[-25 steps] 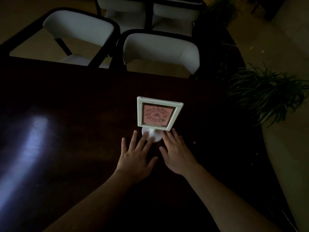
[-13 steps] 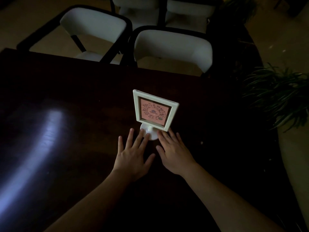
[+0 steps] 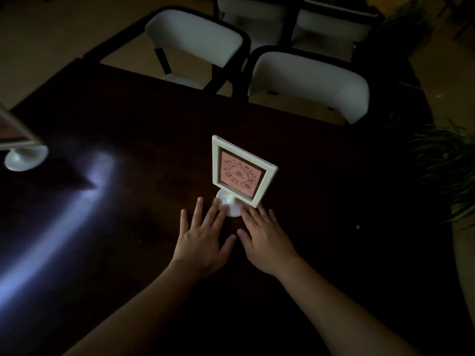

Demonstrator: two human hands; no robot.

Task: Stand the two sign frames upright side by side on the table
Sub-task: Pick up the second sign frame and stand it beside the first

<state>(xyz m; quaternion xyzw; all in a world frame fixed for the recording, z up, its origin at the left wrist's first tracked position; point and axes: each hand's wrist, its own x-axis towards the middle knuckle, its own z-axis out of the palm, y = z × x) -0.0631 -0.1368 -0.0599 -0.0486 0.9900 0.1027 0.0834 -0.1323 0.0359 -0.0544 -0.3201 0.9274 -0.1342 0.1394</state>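
A white sign frame [image 3: 241,170] with a pink code card stands upright on its round base [image 3: 229,205] in the middle of the dark table [image 3: 133,129]. My left hand [image 3: 203,237] lies flat, fingers spread, its fingertips touching the base from the left. My right hand [image 3: 264,240] lies flat too, fingertips at the base's right side under the frame's lower edge. A second white sign frame [image 3: 19,147] stands upright at the far left edge of the view, mostly cut off, far from the first.
Two white chairs with dark frames [image 3: 308,83] [image 3: 195,44] stand along the table's far edge, more chairs behind them. A green plant [image 3: 447,170] sits off the table's right side. A light reflection [image 3: 84,196] streaks the table's left part.
The view has swung left, bringing the second frame into sight at the left edge. The centre frame appears turned slightly; both hands stay flat at its base.
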